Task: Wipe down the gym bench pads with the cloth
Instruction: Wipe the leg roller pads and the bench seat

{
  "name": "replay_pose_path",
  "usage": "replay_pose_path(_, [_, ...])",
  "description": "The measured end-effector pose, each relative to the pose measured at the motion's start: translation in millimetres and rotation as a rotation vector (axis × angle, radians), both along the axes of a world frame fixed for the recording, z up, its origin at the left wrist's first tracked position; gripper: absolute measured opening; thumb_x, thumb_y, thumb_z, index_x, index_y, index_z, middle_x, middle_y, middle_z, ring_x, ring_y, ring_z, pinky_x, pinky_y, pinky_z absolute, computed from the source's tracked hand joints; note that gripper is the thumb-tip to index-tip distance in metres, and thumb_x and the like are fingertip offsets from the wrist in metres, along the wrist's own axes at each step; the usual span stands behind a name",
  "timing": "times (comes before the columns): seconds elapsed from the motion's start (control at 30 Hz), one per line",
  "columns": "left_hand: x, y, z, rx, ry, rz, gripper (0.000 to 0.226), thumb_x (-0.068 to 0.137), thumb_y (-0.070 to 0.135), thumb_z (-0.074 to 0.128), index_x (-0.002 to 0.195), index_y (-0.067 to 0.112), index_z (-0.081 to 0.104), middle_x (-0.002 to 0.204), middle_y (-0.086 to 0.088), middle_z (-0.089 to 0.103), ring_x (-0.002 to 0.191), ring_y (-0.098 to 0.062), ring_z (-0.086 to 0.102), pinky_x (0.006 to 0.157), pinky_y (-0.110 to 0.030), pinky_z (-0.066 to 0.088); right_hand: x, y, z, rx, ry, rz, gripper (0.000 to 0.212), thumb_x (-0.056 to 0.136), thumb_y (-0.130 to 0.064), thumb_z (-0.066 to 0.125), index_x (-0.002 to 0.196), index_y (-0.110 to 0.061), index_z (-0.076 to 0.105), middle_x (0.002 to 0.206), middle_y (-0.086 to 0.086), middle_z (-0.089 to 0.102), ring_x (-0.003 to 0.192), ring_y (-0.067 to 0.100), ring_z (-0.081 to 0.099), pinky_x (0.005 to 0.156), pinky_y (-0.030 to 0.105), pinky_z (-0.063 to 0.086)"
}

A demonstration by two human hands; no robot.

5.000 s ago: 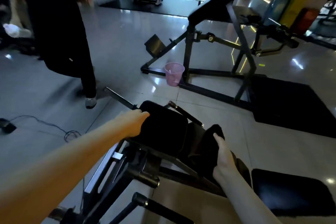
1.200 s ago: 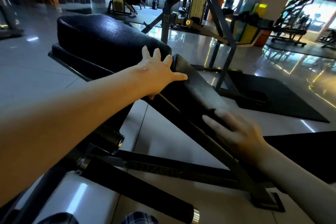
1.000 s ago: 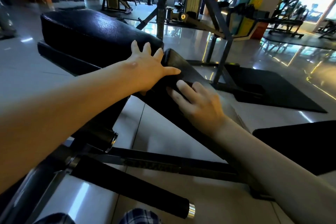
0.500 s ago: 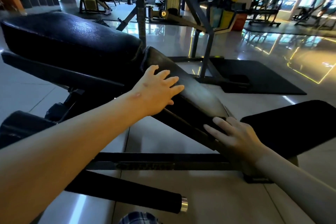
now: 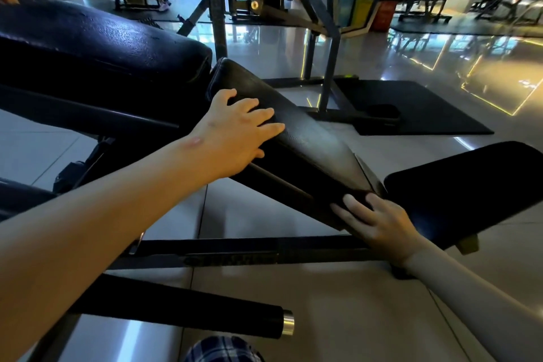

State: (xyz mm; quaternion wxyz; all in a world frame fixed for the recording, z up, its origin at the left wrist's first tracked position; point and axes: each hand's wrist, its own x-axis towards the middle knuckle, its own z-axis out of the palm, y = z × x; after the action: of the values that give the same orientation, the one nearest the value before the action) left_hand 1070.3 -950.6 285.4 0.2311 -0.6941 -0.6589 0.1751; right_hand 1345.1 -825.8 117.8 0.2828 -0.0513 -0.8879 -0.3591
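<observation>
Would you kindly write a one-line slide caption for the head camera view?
Left hand flat on the slanted bench pad, right hand touching its lower end, in a gym.

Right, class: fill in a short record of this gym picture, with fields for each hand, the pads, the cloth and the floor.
left hand: flat, fingers straight, on the upper part of the sloped pad
right hand: fingers straight, pressing the sloped pad's lower end
cloth: not clearly seen; a dark patch under that hand may be it
other pads: large pad to the left, flat pad to the right
floor: glossy tiles, black mat beyond
</observation>
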Motion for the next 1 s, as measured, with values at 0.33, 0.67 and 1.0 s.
replay_pose_path(0.33, [11,11,0,-0.064,0.062,0.080,0.067,0.101,0.048,0.039,0.155,0.034,0.001,0.164,-0.002,0.004,0.150,-0.029,0.006,0.116,-0.057,0.013,21,-20,11,-0.214,0.297,-0.129,0.036,0.088,-0.008,0.060,0.124,-0.010,0.058,0.113,0.015,0.046,0.079,0.025,0.055,0.052,0.024,0.047])
replay_pose_path(0.67, [20,18,-12,-0.051,0.097,0.171,0.068,0.100,0.055,0.034,0.153,0.039,-0.007,0.164,-0.008,-0.002,0.149,-0.035,0.001,0.113,-0.066,0.009,-35,-22,-11,-0.185,0.249,-0.038,0.008,0.090,-0.018,0.067,0.086,-0.011,0.068,0.110,0.007,0.053,0.058,0.017,0.043,0.046,0.024,0.032])
replay_pose_path(1.0, [37,32,-23,-0.005,0.116,0.194,0.078,0.090,0.075,0.026,0.152,0.041,-0.006,0.163,-0.012,0.001,0.147,-0.045,0.004,0.111,-0.070,0.011,45,-34,-74,-1.010,1.243,-0.455,0.042,0.091,-0.008,0.059,0.132,-0.008,0.054,0.117,0.014,0.050,0.102,0.010,0.048,0.085,0.007,0.039])
